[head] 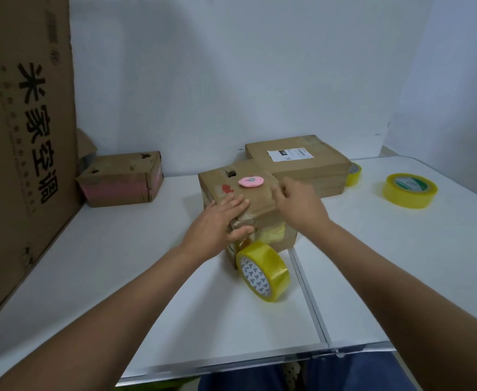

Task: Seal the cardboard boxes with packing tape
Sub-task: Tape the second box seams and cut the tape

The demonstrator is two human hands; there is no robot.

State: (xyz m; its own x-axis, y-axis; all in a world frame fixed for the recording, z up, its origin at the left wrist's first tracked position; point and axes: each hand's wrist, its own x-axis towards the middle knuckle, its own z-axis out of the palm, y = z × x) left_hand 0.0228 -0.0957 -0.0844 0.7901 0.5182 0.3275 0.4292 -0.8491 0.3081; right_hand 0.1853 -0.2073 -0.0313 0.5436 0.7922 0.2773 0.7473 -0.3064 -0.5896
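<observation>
Tape roll (262,270) against box (262,206) (upright)

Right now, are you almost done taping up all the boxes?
Not yet. Done: nothing I can confirm. In hand: the left hand presses tape on the middle box at its near edge, the tape roll hanging from it, while the right hand is over the top near the pink cutter. Left: cutting the tape, maybe the flat box and the small box.
</observation>
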